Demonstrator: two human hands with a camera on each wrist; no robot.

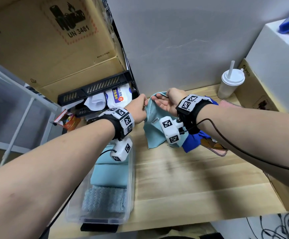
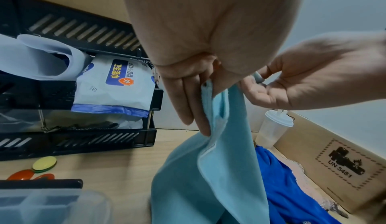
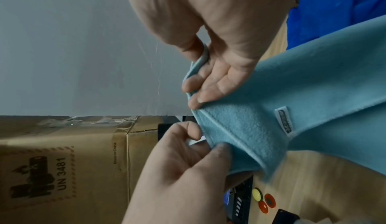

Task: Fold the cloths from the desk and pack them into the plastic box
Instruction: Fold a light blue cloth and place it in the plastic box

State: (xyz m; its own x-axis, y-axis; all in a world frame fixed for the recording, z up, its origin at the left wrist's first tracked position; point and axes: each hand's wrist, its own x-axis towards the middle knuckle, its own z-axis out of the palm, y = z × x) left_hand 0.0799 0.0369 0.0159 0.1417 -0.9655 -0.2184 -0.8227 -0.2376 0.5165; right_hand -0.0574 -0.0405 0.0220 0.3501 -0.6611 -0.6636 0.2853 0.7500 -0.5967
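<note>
Head view: left hand (image 1: 139, 107) and right hand (image 1: 166, 102) both pinch the light-blue cloth (image 1: 155, 130) aloft; a slack grip risks dropping a corner, skewing the fold.

plain grey-white wall (image 1: 183, 40) behind a light wooden desk (image 1: 192, 178). black slatted tray rack (image 1: 95, 90) stands at desk's left rear corner, large cardboard box (image 1: 45, 40) on top. white shelving frame (image 1: 19, 118) further left.

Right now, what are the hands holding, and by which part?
Both hold the light blue cloth by its top edge: left hand pinches one corner, right hand the other.
</note>
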